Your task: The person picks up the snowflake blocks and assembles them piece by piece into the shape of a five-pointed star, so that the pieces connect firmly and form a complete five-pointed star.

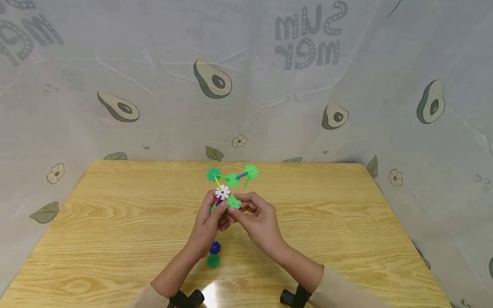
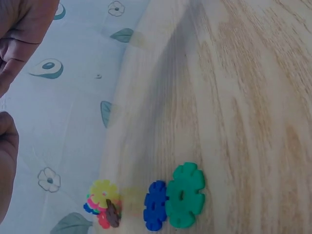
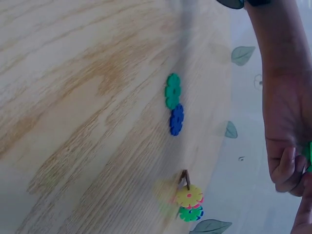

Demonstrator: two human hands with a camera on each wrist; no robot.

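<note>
My left hand (image 1: 205, 223) grips a linked cluster of notched interlocking discs, its thumb over the near side. A white disc (image 1: 226, 189) faces up there, with a purple disc (image 1: 218, 201) edge-on below it. Between thumb and fingertips my right hand (image 1: 262, 222) pinches a light green disc (image 1: 234, 202), close against the cluster. Beyond the hands a chain runs on: a yellow disc (image 1: 217, 183) edge-on, a teal disc (image 1: 213, 174), a green disc (image 1: 232, 180), a blue disc (image 1: 242, 175) and another green disc (image 1: 251, 171). The fingers hide part of the cluster.
A blue disc (image 2: 155, 205) and a green disc (image 2: 186, 195) lie side by side on the wooden table (image 1: 132, 222), by my left forearm. Farther along lies a small pile with a yellow disc (image 3: 189, 196) on it. A printed cloth (image 1: 249, 116) hangs behind the table.
</note>
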